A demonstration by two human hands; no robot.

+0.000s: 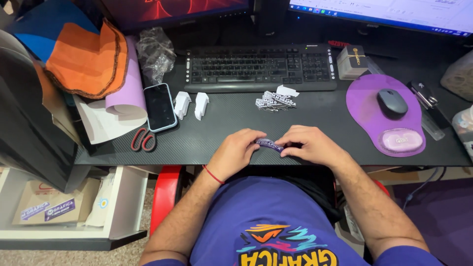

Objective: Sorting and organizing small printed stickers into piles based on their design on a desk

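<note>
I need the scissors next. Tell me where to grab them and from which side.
Take the scissors by the red loop handles, coming from the desk's front edge. The loops lie flat, pointing toward the person, apparently clear; the blades seem tucked under the white sheet, beside the phone.

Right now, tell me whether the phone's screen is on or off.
Off. The phone lies face up on the desk beside the red scissors, its screen uniformly black, showing only a faint reflection.

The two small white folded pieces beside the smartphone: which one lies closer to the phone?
The left white folded piece lies closer, almost beside the black smartphone in a light-blue case; the right white folded piece lies farther away.
</note>
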